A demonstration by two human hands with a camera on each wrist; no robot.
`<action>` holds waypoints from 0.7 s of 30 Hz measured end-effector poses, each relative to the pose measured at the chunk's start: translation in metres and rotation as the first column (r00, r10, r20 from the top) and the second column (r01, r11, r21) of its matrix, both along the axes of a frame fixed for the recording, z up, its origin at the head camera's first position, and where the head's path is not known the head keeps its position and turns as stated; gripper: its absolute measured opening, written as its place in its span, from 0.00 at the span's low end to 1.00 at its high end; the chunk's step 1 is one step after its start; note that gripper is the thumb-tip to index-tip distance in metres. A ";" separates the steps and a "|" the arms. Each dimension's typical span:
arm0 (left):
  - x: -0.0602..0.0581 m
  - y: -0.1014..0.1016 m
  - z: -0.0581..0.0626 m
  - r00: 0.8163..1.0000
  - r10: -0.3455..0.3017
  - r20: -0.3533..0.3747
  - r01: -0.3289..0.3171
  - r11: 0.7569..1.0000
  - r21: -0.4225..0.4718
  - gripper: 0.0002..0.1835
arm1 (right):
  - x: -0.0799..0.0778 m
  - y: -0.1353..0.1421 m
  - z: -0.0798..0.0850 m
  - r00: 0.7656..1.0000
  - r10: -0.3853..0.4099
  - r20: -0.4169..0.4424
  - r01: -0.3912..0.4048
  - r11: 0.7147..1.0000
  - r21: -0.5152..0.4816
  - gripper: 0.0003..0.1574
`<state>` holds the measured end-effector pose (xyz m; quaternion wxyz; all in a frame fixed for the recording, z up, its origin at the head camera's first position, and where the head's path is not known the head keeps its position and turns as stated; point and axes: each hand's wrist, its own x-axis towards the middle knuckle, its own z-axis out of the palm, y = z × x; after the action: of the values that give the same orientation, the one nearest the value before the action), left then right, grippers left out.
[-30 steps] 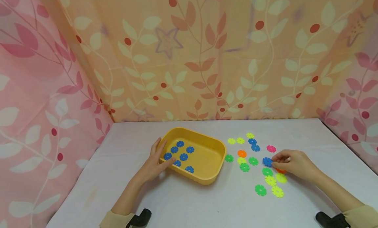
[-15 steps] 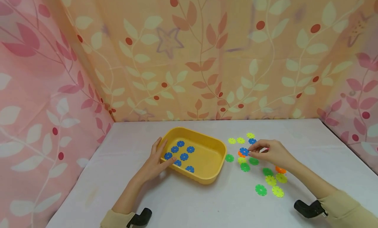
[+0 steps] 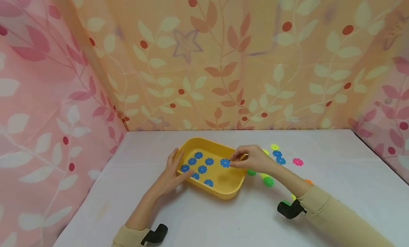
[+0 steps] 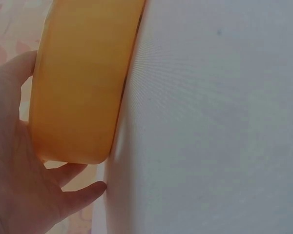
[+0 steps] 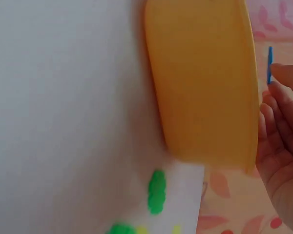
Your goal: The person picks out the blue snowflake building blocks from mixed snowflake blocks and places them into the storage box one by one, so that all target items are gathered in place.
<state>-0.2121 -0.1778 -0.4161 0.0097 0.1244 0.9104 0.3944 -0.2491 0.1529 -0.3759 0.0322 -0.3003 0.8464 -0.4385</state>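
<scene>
A yellow plastic basin (image 3: 231,184) stands on the table with several blue notched discs (image 3: 202,169) lying in its left half. My left hand (image 3: 169,176) holds its left end, thumb over the rim and fingers along the outer wall; in the left wrist view that hand (image 4: 19,161) wraps around the basin's end. Over the basin's right part, my right hand (image 3: 255,160) pinches one blue snowflake disc (image 3: 225,163) by its edge. Seen edge-on in the right wrist view, this disc (image 5: 270,66) sits between thumb and fingertip, above the rim.
Right of the basin lie loose discs: a pink disc (image 3: 298,162), two blue ones (image 3: 281,161), green ones (image 3: 268,181) and yellow ones (image 3: 274,146). My right forearm hides some of them. A patterned curtain (image 3: 220,62) rises behind the white table (image 3: 204,222).
My right hand has picked the blue disc up from the table on the right and carried it left, over the basin. The left hand stays on the basin's end.
</scene>
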 end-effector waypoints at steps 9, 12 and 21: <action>-0.001 0.004 0.001 1.000 -0.008 -0.005 0.008 1.000 -0.001 0.48 | -0.020 -0.041 -0.009 0.985 0.147 -0.085 -0.133 0.980 0.147 0.09; -0.001 0.004 0.000 1.000 -0.011 -0.011 0.011 1.000 0.002 0.48 | -0.025 -0.047 -0.014 0.982 0.171 -0.083 -0.151 0.967 0.207 0.06; 0.000 0.001 0.000 1.000 -0.001 -0.005 0.001 1.000 -0.002 0.49 | -0.031 -0.057 -0.019 0.987 0.155 0.037 -0.158 0.926 0.343 0.04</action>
<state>-0.2120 -0.1770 -0.4165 0.0078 0.1257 0.9107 0.3933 -0.2804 0.0957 -0.3950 0.1230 -0.3546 0.8834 -0.2807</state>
